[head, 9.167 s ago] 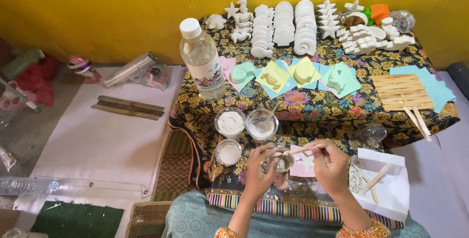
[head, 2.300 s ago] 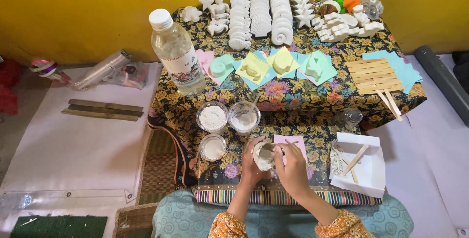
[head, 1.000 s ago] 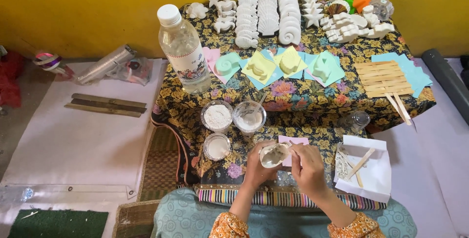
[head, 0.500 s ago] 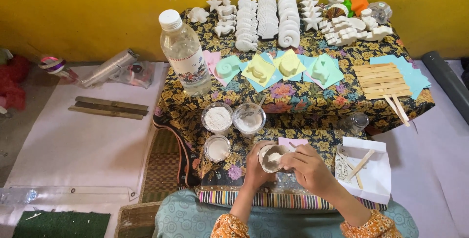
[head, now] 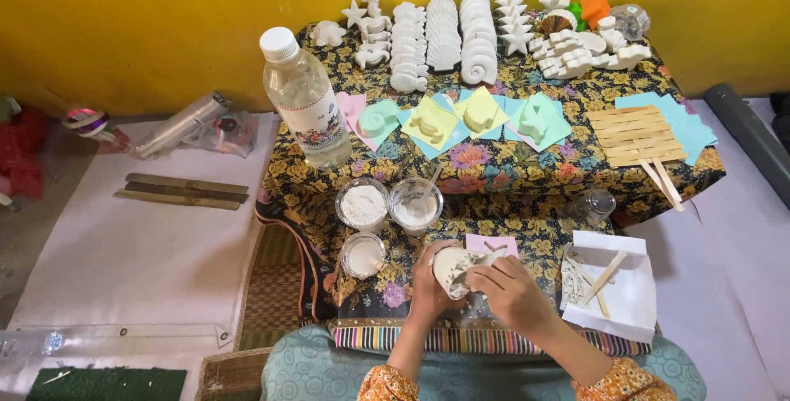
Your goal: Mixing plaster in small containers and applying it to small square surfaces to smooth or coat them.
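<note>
Bottle (head: 306,98) at ten o'clock on the table (head: 494,171), plaster shapes (head: 461,35) at twelve, sticks (head: 638,134) at two, three cups (head: 383,212) left of centre.

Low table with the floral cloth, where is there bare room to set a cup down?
Bare cloth lies between the coloured moulds and the powder cups, and right of the water bottle. The back rows of white casts and the patch round both hands are crowded.

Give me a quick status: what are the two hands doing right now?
Left hand tilts small white cup. Right hand at the cup's mouth, fingers pinched; what they pinch is unclear. Pink paper just behind, powder cups left; nothing blocking.
</note>
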